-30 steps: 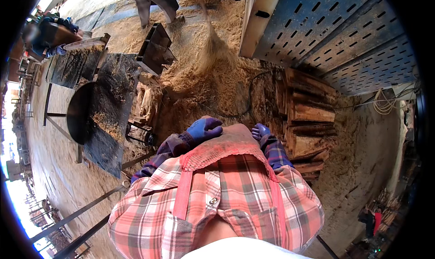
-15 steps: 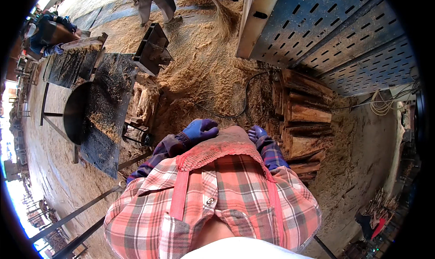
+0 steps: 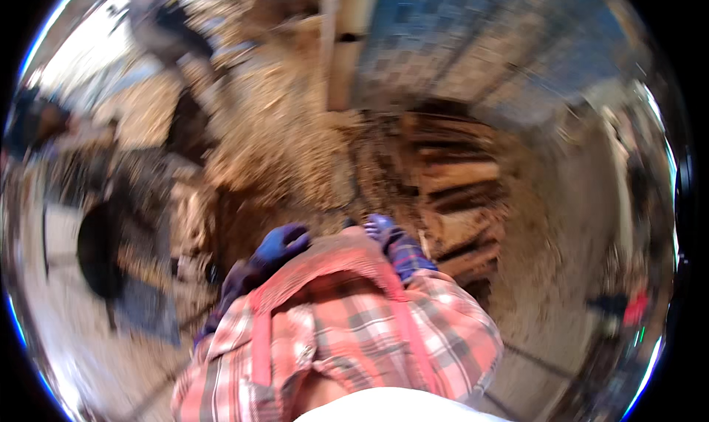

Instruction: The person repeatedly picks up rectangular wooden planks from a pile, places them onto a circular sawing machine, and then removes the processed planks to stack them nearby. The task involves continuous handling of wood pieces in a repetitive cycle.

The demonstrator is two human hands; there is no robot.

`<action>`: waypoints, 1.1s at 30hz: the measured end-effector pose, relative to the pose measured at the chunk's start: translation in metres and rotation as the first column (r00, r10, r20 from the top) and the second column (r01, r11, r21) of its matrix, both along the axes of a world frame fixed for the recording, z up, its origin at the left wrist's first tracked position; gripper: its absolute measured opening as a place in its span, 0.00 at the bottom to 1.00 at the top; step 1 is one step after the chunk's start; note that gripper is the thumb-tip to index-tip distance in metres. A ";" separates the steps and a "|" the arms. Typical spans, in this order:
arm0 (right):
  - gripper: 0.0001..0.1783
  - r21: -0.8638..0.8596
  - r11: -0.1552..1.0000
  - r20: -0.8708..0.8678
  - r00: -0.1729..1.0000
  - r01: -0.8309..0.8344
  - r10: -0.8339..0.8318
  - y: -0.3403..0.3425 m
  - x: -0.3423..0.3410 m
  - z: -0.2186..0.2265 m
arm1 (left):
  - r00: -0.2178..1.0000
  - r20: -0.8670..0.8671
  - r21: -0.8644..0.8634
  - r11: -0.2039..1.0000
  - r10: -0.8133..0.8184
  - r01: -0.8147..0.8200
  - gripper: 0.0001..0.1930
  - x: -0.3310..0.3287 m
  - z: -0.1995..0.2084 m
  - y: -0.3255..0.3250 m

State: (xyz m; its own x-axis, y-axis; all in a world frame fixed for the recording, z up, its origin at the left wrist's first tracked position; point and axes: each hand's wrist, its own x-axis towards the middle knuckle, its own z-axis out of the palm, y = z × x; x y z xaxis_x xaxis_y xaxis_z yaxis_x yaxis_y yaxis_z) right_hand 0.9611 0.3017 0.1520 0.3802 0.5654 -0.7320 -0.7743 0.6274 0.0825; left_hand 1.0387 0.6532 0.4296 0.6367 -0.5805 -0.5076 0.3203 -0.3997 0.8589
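My left hand (image 3: 283,243), in a blue and purple glove, is held just left of the red apron (image 3: 336,259) at my front. Its fingers are loosely bent with a gap at the thumb, and nothing shows in them. On the apron's other side is my right hand (image 3: 379,225), gloved alike. Blur and the apron's edge hide most of its fingers. To the right of that hand, rough slabs of wood (image 3: 461,173) lie in a stack. Plaid sleeves cover both forearms.
Sawdust (image 3: 277,127) covers the floor ahead. A dark round blade-like disc (image 3: 100,248) stands at the left by a black-topped bench. A blue slotted metal panel (image 3: 473,38) rises at the far right beside a wooden post (image 3: 343,53). Another person (image 3: 166,23) is at the far left.
The whole view has swung and blurred; the wood stack and panel have shifted left in it. The other person shows more fully. My hands remain beside the apron.
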 end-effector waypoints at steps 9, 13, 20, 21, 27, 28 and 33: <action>0.24 -0.680 0.692 -0.153 0.970 -0.241 0.187 0.010 0.018 0.017 | 0.995 -0.077 -0.023 0.997 0.066 -0.068 0.16 0.007 -0.014 -0.013; 0.20 -0.631 0.754 -0.116 0.983 -0.183 0.141 0.006 0.006 0.018 | 0.996 0.084 -0.024 1.000 0.019 -0.017 0.16 -0.005 -0.027 -0.010; 0.18 -0.494 0.868 -0.026 0.998 -0.059 0.053 -0.015 -0.023 -0.016 | 0.994 0.078 -0.021 0.997 -0.078 0.080 0.21 0.006 -0.010 -0.008; 0.17 -0.586 0.801 -0.107 0.992 -0.123 0.073 0.005 -0.006 0.004 | 0.994 0.058 0.022 0.996 -0.088 0.086 0.22 0.009 -0.010 -0.003; 0.20 -0.664 0.723 -0.166 0.980 -0.191 0.107 0.013 -0.002 0.029 | 0.998 0.012 0.031 0.998 0.056 -0.057 0.25 -0.017 -0.014 -0.001; 0.19 -0.659 0.727 -0.170 0.980 -0.194 0.107 0.012 -0.001 0.027 | 0.998 0.028 0.045 0.998 0.050 -0.051 0.26 -0.018 -0.011 0.000; 0.21 -0.647 0.730 -0.172 0.975 -0.220 0.141 0.020 0.002 0.031 | 0.996 0.016 0.046 0.995 0.091 -0.092 0.27 -0.025 -0.007 0.003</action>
State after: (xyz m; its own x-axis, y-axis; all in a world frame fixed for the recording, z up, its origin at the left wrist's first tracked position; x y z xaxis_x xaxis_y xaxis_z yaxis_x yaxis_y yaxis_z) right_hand 0.9628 0.3216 0.1833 0.2217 -0.0234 -0.9748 -0.8899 0.4038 -0.2121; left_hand 1.0133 0.6557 0.4228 0.6931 -0.4953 -0.5238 0.3460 -0.4088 0.8445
